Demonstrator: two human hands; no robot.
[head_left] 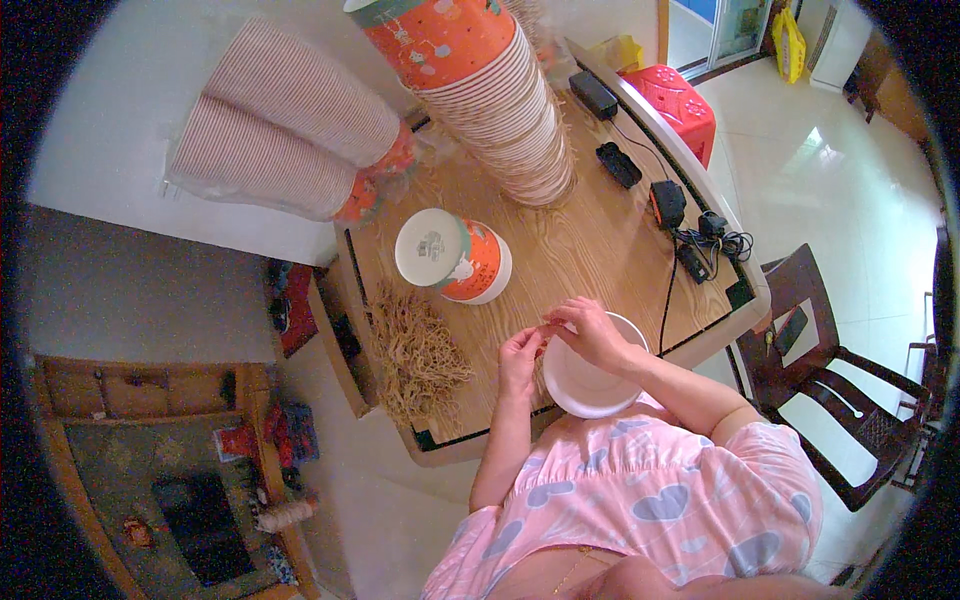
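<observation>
A white paper bucket (pixel 590 389) is at the table's near edge, close to my body, with its pale round inside facing up. My left hand (pixel 519 360) is closed in a pinch at the bucket's left rim. Over the far rim, my right hand (pixel 592 335) also pinches, its fingertips meeting those of the left. What lies between the fingertips is too small to make out. Left of my hands is a loose pile of tan twine cords (pixel 418 362). Just beyond stands an upside-down paper bucket (pixel 478 262) with an orange and green print.
A tall stack of nested paper buckets (pixel 500 110) stands at the table's far side. Two plastic-wrapped stacks (pixel 290 120) lean left of it. Black chargers and cables (pixel 690 235) lie at the right. A red stool (pixel 675 108) and a dark chair (pixel 820 370) stand beyond the table.
</observation>
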